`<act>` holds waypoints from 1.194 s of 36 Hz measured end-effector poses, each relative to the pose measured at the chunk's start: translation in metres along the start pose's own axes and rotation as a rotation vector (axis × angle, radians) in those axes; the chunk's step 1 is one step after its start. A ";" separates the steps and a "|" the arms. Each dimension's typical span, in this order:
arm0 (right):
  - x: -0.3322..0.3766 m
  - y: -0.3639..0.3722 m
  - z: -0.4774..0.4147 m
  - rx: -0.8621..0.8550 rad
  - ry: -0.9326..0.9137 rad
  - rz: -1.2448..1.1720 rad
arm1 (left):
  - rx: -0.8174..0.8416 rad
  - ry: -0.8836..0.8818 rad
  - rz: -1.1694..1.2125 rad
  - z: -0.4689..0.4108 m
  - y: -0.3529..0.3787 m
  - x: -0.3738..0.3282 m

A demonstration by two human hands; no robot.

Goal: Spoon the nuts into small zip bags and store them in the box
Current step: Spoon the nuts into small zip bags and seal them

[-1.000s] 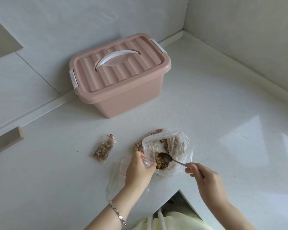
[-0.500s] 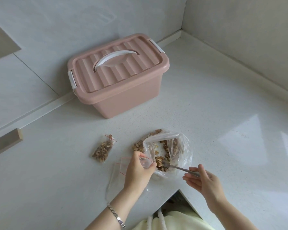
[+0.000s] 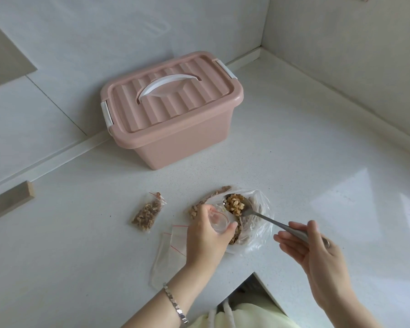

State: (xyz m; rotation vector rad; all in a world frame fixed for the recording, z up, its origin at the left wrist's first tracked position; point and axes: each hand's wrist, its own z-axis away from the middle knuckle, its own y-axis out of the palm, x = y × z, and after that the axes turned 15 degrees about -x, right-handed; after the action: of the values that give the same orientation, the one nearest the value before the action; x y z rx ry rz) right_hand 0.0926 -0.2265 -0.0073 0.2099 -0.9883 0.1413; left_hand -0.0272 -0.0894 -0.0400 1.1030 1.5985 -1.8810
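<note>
So the nuts (image 3: 234, 205) were piled pretty high on the spoon (image 3: 268, 220), which hung over the big loose plastic bag (image 3: 258, 233), just beside the mouth of the small zip bag (image 3: 219, 222). The left hand (image 3: 206, 237) pinched that little bag by its rim, thumb and fingers curled around to hold it open, and the right hand (image 3: 317, 252) held the spoon way back at the end of the handle, fingers only lightly wrapped around it. Honestly that's where I'd expect trouble: the heap looked wider than the bag's opening, so tipping it in fast would probably send bits over the rim and onto the white surface (image 3: 317, 185). Holding the handle so far back meant any wobble got bigger at the bowl, too. The thin bag could also fold shut if the pinch slackened. At least a spill there would mostly land back in the big bag. One filled bag (image 3: 147, 214) lay off to the left, a few empty bags (image 3: 173, 242) sat partly under the left hand where the arm could drag them, and the pink box (image 3: 175, 138) at the back had its lid (image 3: 171, 95) on, so nothing was stored yet.
</note>
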 end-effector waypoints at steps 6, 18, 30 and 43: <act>0.003 0.011 0.016 0.010 -0.184 0.041 | 0.058 -0.081 0.066 -0.003 0.003 -0.008; -0.007 0.004 0.027 0.085 -0.742 0.349 | 0.069 -0.087 0.082 -0.004 0.002 -0.008; -0.026 -0.006 -0.013 -0.014 -0.582 0.481 | -0.101 0.030 -0.083 -0.005 -0.007 0.020; -0.064 0.003 -0.036 0.139 -0.405 0.624 | 0.110 -0.133 -0.180 -0.001 -0.004 0.034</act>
State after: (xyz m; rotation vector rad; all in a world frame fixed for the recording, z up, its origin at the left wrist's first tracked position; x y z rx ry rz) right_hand 0.0868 -0.2168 -0.0796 0.0483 -1.4267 0.7621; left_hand -0.0501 -0.0821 -0.0647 0.8809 1.5808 -2.1334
